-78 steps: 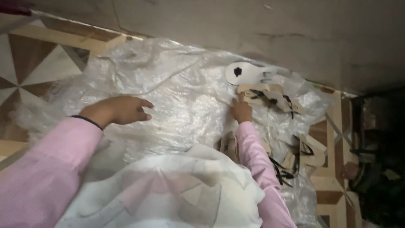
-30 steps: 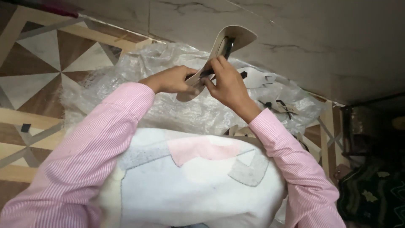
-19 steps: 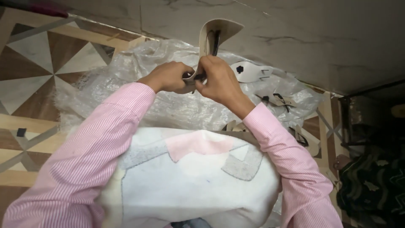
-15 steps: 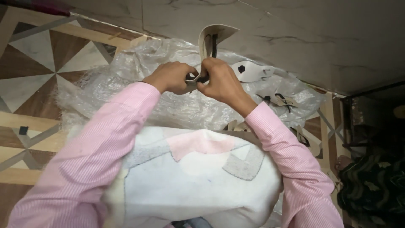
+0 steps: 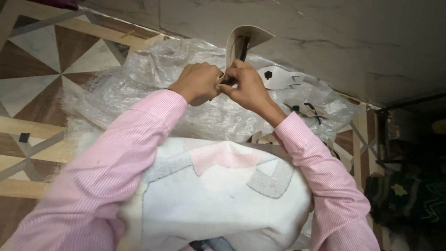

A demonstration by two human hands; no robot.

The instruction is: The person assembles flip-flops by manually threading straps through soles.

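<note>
Pale sole piece [image 5: 239,39] (black strap) in both hands' [image 5: 200,82] grip.

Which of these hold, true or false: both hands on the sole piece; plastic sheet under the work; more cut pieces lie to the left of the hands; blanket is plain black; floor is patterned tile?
1. The left hand and right hand both grip the sole piece. True.
2. A clear plastic sheet lies under the work. True.
3. More cut pieces lie left of the hands. False: the cut pieces lie to the right.
4. The blanket is plain black. False: the blanket is white with pink and grey patches.
5. The floor is patterned tile. True.
</note>
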